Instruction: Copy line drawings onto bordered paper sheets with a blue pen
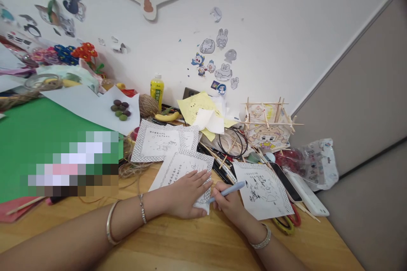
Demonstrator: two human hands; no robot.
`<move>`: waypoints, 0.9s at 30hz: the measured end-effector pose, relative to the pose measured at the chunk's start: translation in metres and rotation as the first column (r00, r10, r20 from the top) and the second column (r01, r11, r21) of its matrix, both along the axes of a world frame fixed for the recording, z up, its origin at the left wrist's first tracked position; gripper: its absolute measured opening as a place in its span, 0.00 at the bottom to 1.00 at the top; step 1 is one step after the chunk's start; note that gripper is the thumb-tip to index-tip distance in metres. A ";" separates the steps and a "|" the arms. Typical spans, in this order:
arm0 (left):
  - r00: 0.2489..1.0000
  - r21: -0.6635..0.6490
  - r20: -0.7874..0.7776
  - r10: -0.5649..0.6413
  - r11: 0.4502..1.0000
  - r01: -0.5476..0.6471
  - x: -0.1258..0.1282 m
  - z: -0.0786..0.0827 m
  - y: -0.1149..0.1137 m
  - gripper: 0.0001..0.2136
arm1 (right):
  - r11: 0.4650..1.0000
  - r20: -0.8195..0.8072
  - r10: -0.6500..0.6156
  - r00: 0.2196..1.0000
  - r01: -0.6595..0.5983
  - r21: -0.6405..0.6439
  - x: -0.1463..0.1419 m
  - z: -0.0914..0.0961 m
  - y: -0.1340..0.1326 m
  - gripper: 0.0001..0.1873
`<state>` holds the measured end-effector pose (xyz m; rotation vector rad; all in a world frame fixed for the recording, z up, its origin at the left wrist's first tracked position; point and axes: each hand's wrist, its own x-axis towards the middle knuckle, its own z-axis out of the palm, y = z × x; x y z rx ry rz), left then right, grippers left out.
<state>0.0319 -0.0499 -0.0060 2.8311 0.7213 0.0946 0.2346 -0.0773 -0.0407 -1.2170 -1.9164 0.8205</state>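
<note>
Head view: my right hand (225, 200) grips a pen (234, 187) at a sheet (178, 164) on the table (178, 245); my left hand (188, 192) lies flat across the sheet. Border (199, 156) and writing (176, 174) are down; what's left, I can't tell.

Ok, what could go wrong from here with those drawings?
The left hand lies flat across a drawn sheet, so it might smudge any fresh ink. The right hand holds the blue pen near that sheet's edge, so a stroke could run onto the table. The drawing to the right lies close by and might get nudged.
</note>
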 end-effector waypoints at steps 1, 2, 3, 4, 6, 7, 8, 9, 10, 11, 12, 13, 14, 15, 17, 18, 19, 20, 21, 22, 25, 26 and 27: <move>1.000 -0.002 0.000 0.001 1.000 -0.001 0.000 0.000 0.000 0.38 | 1.000 0.003 -0.001 1.000 0.001 0.001 0.000 -0.001 0.000 0.16; 1.000 -0.001 0.010 0.000 1.000 0.000 0.000 0.000 0.000 0.37 | 1.000 0.003 0.000 1.000 0.000 0.001 0.001 -0.002 0.001 0.16; 1.000 0.002 0.024 -0.003 1.000 0.003 0.000 -0.001 0.000 0.37 | 1.000 0.000 0.003 1.000 -0.003 0.000 0.001 -0.003 0.001 0.16; 0.999 0.006 0.040 -0.007 1.000 0.007 0.000 -0.001 0.000 0.37 | 1.000 -0.007 0.005 1.000 -0.005 -0.002 0.002 -0.003 0.001 0.16; 0.998 0.003 0.058 -0.014 1.000 0.014 0.000 -0.001 0.000 0.36 | 1.000 -0.031 0.004 1.000 -0.005 -0.008 0.002 -0.005 0.001 0.17; 0.999 -0.003 0.053 -0.013 1.000 0.013 0.000 0.000 0.000 0.36 | 1.000 -0.045 0.000 0.999 -0.001 -0.012 0.002 -0.005 0.002 0.18; 0.999 -0.011 0.043 -0.010 1.000 0.011 0.000 0.000 0.000 0.37 | 1.000 -0.058 -0.006 0.998 0.005 -0.017 0.002 -0.005 0.002 0.18; 0.999 -0.018 0.036 -0.007 1.000 0.008 -0.001 0.000 0.000 0.37 | 1.000 -0.067 -0.013 0.998 0.011 -0.023 0.002 -0.006 0.002 0.19; 0.999 -0.022 0.037 -0.007 1.000 0.007 -0.001 0.000 0.000 0.37 | 0.999 -0.072 -0.017 0.997 0.015 -0.028 0.002 -0.006 0.001 0.19; 0.999 -0.024 0.041 -0.008 1.000 0.009 -0.001 0.000 0.000 0.37 | 0.999 -0.074 -0.018 0.997 0.016 -0.034 0.002 -0.006 0.001 0.19; 0.999 -0.024 0.050 -0.008 1.000 0.009 -0.001 -0.001 -0.001 0.37 | 0.999 -0.076 -0.017 0.997 0.014 -0.040 0.002 -0.005 0.001 0.19; 0.998 -0.023 0.058 -0.009 1.000 0.010 -0.001 -0.002 -0.001 0.36 | 0.999 -0.079 -0.015 0.997 0.011 -0.047 0.002 -0.005 0.001 0.18; 0.998 -0.021 0.064 -0.010 1.000 0.011 -0.001 -0.002 0.000 0.36 | 0.998 -0.083 -0.011 0.997 0.007 -0.054 0.002 -0.004 0.002 0.18; 0.998 -0.017 0.069 -0.010 1.000 0.011 -0.001 -0.003 0.000 0.36 | 0.998 -0.089 -0.011 0.996 0.005 -0.062 0.002 -0.004 0.002 0.18; 0.998 -0.016 0.065 -0.005 1.000 0.006 -0.001 -0.003 0.001 0.37 | 0.997 -0.108 -0.028 0.994 0.020 -0.075 0.002 -0.003 0.002 0.18; 0.998 -0.026 0.059 -0.005 1.000 0.007 -0.001 -0.002 0.002 0.38 | 0.996 -0.120 -0.043 0.992 0.033 -0.084 0.001 -0.003 0.002 0.18; 0.999 -0.043 0.051 -0.006 0.999 0.008 -0.001 -0.001 0.002 0.38 | 0.995 -0.134 -0.060 0.989 0.047 -0.093 0.001 -0.003 0.003 0.19; 0.999 -0.067 0.038 -0.006 0.998 0.009 -0.001 0.001 0.003 0.38 | 0.993 -0.151 -0.076 0.986 0.061 -0.101 0.001 -0.003 0.003 0.19; 1.000 -0.096 0.020 -0.006 0.995 0.008 -0.001 0.004 0.004 0.38 | 0.991 -0.168 -0.090 0.982 0.072 -0.109 0.001 -0.003 0.003 0.20; 1.000 -0.120 0.001 -0.006 0.993 0.006 -0.001 0.006 0.004 0.37 | 0.990 -0.182 -0.100 0.978 0.080 -0.115 0.001 -0.003 0.003 0.21; 0.999 -0.140 -0.051 0.003 0.990 -0.010 0.000 0.011 0.004 0.36 | 0.990 -0.185 -0.109 0.977 0.089 -0.111 0.001 -0.005 0.002 0.21; 0.998 -0.135 -0.059 0.005 0.991 -0.013 0.000 0.012 0.004 0.37 | 0.992 -0.168 -0.095 0.981 0.078 -0.104 0.001 -0.005 0.001 0.21; 0.998 -0.128 -0.062 0.008 0.992 -0.016 0.000 0.012 0.004 0.37 | 0.994 -0.145 -0.075 0.987 0.062 -0.093 0.001 -0.006 0.001 0.21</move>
